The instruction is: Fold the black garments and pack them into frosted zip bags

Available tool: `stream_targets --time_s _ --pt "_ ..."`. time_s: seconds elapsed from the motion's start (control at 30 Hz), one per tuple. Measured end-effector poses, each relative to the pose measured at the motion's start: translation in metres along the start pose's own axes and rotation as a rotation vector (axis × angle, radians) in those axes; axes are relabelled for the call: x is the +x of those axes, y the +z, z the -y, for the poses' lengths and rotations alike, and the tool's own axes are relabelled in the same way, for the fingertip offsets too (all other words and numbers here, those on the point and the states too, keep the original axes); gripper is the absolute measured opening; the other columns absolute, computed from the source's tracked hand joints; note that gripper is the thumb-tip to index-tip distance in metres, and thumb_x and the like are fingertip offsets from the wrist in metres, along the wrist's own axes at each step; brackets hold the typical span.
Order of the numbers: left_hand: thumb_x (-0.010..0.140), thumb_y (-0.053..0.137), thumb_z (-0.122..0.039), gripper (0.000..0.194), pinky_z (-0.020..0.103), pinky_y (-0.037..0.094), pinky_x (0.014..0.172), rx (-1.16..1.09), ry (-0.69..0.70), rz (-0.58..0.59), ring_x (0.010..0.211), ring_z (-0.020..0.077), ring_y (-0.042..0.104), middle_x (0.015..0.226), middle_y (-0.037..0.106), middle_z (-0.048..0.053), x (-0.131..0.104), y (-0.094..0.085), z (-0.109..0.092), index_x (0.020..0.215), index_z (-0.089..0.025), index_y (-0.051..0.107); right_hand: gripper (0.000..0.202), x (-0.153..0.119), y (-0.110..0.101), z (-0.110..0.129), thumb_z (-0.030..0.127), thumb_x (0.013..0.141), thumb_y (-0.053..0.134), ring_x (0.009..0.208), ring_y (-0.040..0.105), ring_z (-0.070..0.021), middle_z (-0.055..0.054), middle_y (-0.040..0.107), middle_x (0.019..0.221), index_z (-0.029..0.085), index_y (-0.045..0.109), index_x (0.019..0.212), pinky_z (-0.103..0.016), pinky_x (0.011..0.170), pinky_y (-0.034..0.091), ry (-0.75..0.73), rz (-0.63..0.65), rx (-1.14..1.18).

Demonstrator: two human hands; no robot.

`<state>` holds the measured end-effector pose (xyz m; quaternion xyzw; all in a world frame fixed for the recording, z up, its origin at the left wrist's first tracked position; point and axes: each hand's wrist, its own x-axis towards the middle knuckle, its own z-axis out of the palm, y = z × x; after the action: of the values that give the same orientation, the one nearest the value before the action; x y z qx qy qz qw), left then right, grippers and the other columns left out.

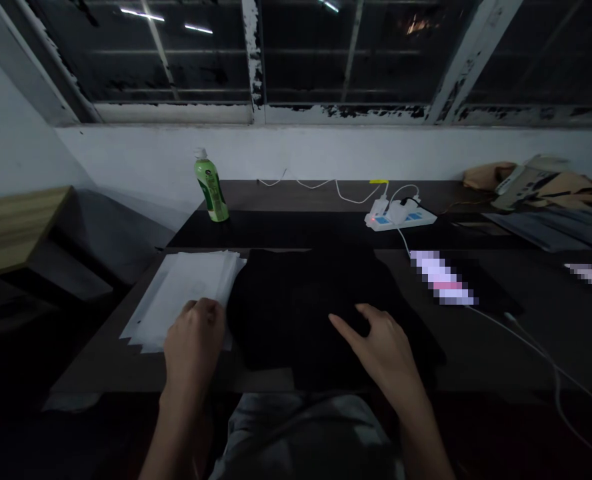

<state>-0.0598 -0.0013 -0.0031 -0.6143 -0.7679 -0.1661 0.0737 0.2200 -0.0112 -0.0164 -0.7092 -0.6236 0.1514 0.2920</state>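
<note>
A black cloth (296, 300) lies spread on the dark table in front of me, its folds hard to make out. My left hand (196, 333) is closed, over the near right part of a stack of white sheets or thin bags (181, 287), left of the cloth; what its fingers hold, if anything, is hidden. Over the right part of the cloth is my right hand (376, 337), thumb and fingers apart, with nothing between them.
A green bottle (211, 190) stands behind the stack. A white power strip (401, 219) with plugs and cables sits at the back. Right of the cloth lies a blurred-out lit device (442, 278); brown and grey packaging (536, 183) is at the far right.
</note>
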Motion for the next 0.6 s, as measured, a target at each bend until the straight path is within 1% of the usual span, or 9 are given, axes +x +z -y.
stream_targets --time_s 0.1,0.2,0.23,0.3,0.37,0.4,0.47,0.53,0.6 --pt "0.092 0.05 -0.029 0.021 0.031 0.04 0.057 -0.017 -0.054 0.001 0.069 0.0263 0.068 0.078 0.072 0.007 0.008 -0.019 0.001 0.093 -0.021 0.069 0.042 0.009 -0.003 0.002 0.053 0.086 0.06 0.096 0.068 -0.0315 -0.014 0.073 0.099 0.017 0.071 0.104 -0.045 0.08 0.054 0.005 0.022 0.046" --pt "0.092 0.053 -0.031 0.021 0.032 0.039 0.059 0.002 -0.079 -0.09 0.07 0.027 0.068 0.078 0.074 0.005 0.02 -0.046 -0.003 0.102 -0.023 0.07 0.039 0.019 -0.017 0.007 0.052 0.083 0.064 0.096 0.068 -0.0289 -0.01 0.073 0.1 0.019 0.072 0.102 -0.043 0.083 0.053 0.003 0.107 0.197" --pt "0.092 0.053 -0.03 0.022 0.031 0.039 0.059 0.018 -0.06 -0.13 0.07 0.027 0.068 0.079 0.074 0.004 0.024 -0.054 -0.007 0.106 -0.024 0.069 0.038 0.022 -0.024 0.008 0.052 0.082 0.065 0.096 0.069 -0.0277 -0.009 0.074 0.1 0.02 0.073 0.101 -0.042 0.084 0.054 -0.002 0.164 0.275" --pt "0.094 0.052 -0.028 0.023 0.031 0.039 0.059 0.037 0.027 -0.21 0.07 0.0264 0.069 0.081 0.074 0.003 0.032 -0.067 -0.018 0.112 -0.025 0.066 0.036 0.031 -0.04 0.011 0.052 0.082 0.066 0.094 0.07 -0.0253 -0.005 0.075 0.099 0.022 0.073 0.1 -0.039 0.083 0.054 -0.015 0.319 0.428" --pt "0.095 0.05 -0.027 0.024 0.03 0.041 0.058 0.037 0.158 -0.265 0.07 0.0247 0.069 0.086 0.075 0.003 0.039 -0.073 -0.032 0.115 -0.026 0.064 0.036 0.041 -0.052 0.012 0.053 0.081 0.067 0.093 0.07 -0.0249 -0.004 0.076 0.096 0.023 0.074 0.1 -0.038 0.081 0.055 -0.025 0.445 0.495" --pt "0.096 0.049 -0.026 0.025 0.03 0.042 0.058 0.035 0.236 -0.275 0.07 0.0237 0.069 0.09 0.075 0.003 0.042 -0.072 -0.04 0.115 -0.026 0.065 0.037 0.045 -0.056 0.012 0.054 0.081 0.067 0.093 0.07 -0.0254 -0.004 0.076 0.096 0.023 0.075 0.1 -0.039 0.081 0.056 -0.034 0.491 0.487" --pt "0.097 0.047 -0.022 0.025 0.03 0.046 0.061 0.03 0.403 -0.258 0.074 0.0224 0.07 0.099 0.074 0.005 0.047 -0.065 -0.054 0.112 -0.024 0.067 0.039 0.053 -0.058 0.008 0.056 0.081 0.066 0.096 0.069 -0.0263 -0.005 0.075 0.098 0.023 0.075 0.101 -0.04 0.084 0.055 -0.066 0.537 0.414" --pt "0.096 0.047 -0.017 0.026 0.032 0.05 0.069 0.007 0.583 -0.197 0.079 0.0235 0.07 0.104 0.074 0.007 0.054 -0.049 -0.066 0.108 -0.019 0.069 0.041 0.057 -0.052 0.002 0.058 0.082 0.064 0.099 0.068 -0.0261 -0.006 0.075 0.103 0.024 0.075 0.102 -0.04 0.087 0.053 -0.116 0.579 0.314" --pt "0.094 0.047 -0.011 0.026 0.036 0.053 0.077 -0.064 0.759 -0.12 0.086 0.0254 0.071 0.106 0.073 0.01 0.06 -0.029 -0.076 0.108 -0.015 0.069 0.041 0.056 -0.044 -0.003 0.057 0.084 0.063 0.1 0.068 -0.0258 -0.006 0.074 0.106 0.023 0.074 0.105 -0.04 0.088 0.052 -0.17 0.608 0.224"
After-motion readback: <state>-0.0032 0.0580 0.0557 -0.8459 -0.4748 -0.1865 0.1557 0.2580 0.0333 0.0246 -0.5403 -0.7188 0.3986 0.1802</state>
